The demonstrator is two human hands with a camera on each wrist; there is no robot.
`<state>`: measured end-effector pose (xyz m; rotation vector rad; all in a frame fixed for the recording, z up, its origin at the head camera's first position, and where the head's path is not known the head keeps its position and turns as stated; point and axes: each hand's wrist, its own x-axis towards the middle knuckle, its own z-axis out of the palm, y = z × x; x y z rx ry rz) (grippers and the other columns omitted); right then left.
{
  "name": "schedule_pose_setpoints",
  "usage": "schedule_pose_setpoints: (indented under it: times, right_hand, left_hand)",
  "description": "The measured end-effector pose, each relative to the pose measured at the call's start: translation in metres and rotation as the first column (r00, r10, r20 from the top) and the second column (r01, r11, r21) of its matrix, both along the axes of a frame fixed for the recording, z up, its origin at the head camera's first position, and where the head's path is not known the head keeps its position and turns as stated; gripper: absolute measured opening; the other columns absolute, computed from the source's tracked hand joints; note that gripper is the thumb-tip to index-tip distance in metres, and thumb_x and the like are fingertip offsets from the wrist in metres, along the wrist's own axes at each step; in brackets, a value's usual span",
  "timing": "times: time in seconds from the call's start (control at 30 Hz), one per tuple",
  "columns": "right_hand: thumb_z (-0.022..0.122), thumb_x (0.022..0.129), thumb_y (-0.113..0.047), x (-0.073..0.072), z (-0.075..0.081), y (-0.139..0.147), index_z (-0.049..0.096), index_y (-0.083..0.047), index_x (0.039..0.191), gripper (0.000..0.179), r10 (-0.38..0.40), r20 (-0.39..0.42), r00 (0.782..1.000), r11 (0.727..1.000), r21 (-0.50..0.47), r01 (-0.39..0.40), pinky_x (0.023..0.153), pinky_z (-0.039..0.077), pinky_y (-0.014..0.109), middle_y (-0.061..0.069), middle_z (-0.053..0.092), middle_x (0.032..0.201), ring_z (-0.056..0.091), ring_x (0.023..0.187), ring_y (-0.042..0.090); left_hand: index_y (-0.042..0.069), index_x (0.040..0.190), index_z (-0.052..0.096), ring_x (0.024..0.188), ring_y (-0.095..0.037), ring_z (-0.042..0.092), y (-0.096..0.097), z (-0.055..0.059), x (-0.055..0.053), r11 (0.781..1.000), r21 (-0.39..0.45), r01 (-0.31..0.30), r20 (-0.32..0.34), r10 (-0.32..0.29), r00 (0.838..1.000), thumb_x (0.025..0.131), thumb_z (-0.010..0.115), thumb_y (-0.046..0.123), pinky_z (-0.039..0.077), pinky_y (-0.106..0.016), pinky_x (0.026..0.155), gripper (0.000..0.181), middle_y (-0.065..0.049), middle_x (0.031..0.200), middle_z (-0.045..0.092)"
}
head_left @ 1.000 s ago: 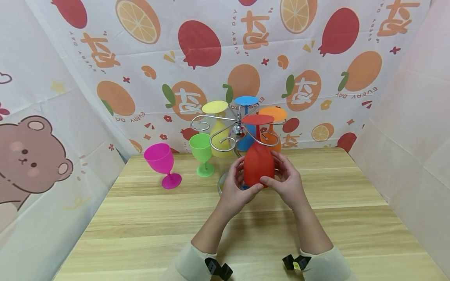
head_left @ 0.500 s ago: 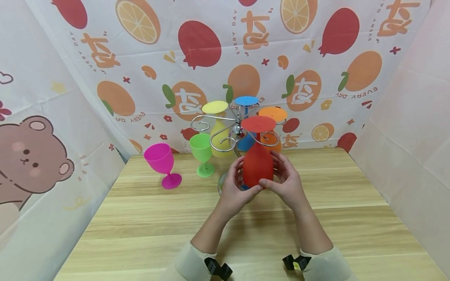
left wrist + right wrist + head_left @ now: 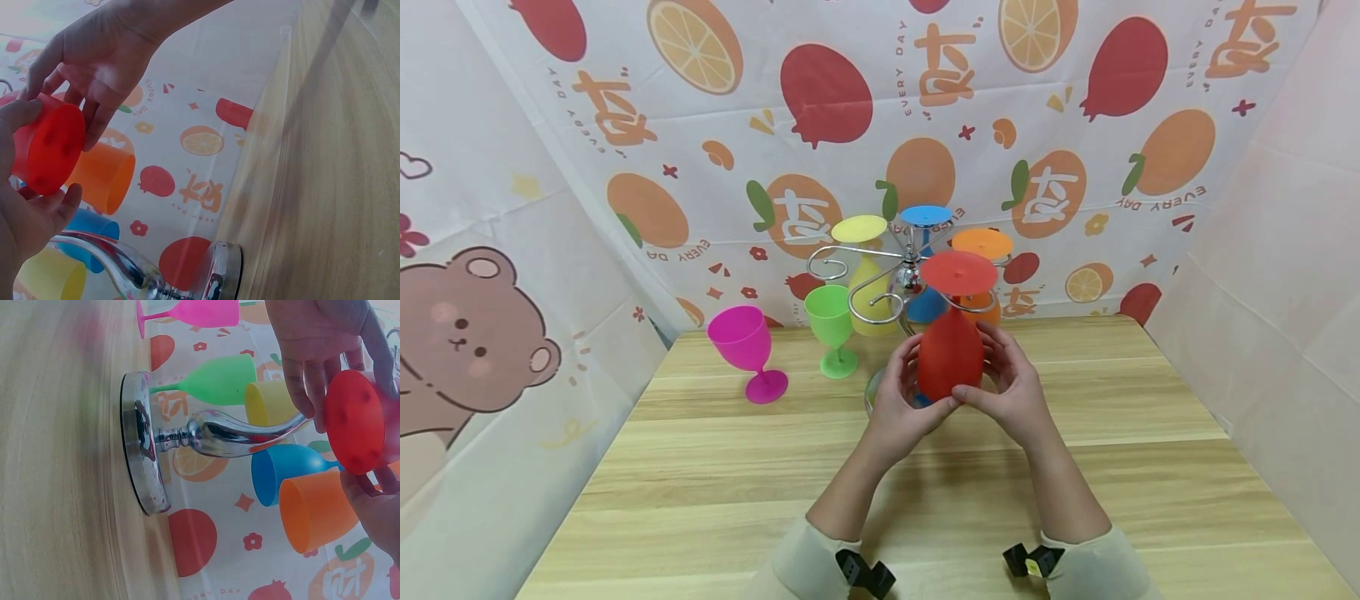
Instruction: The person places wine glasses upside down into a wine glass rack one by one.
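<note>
A red plastic goblet [image 3: 951,354] is upside down, its round foot at the top tilted towards me. My left hand [image 3: 904,408] grips its bowl from the left and my right hand [image 3: 1015,387] from the right, thumbs meeting near the rim. Both wrist views show the fingers around the bowl [image 3: 57,144], whose rim faces the table. Behind the goblet stands a chrome glass rack [image 3: 909,277] with curled wire arms. The goblet's foot hides part of the nearest arm, so I cannot tell whether they touch. Yellow [image 3: 868,292], blue [image 3: 927,307] and orange [image 3: 982,243] goblets hang upside down from the rack.
A magenta goblet [image 3: 741,337] and a green goblet [image 3: 829,317] stand upright on the wooden table [image 3: 737,500], left of the rack. The rack's round chrome base [image 3: 140,444] sits behind my hands. A fruit-print cloth [image 3: 865,100] hangs at the back.
The red goblet's foot has tipped towards me and shifted slightly right, so more of its flat face shows. Both hands have stayed nearly in place around the bowl.
</note>
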<state>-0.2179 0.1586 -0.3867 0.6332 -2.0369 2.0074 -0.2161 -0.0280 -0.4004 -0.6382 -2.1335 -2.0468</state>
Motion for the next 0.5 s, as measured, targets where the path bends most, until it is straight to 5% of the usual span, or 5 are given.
schedule_pose_setpoints:
  times: [0.5]
  right_hand:
    - [0.076,0.08,0.002,-0.0012,-0.0009,0.0023,0.038,-0.019,0.149,0.082,0.037,-0.017,0.999,0.999,-0.005,-0.037,0.098,0.052,0.027,0.007,0.047,0.144,0.049,0.128,0.025]
  left_hand:
    - [0.027,0.151,0.033,0.131,-0.019,0.046,-0.0005,-0.0005,-0.0007,0.999,-0.041,-0.013,-0.035,0.011,0.999,0.081,0.082,0.017,0.051,-0.047,0.1,0.086,0.01,0.144,0.047]
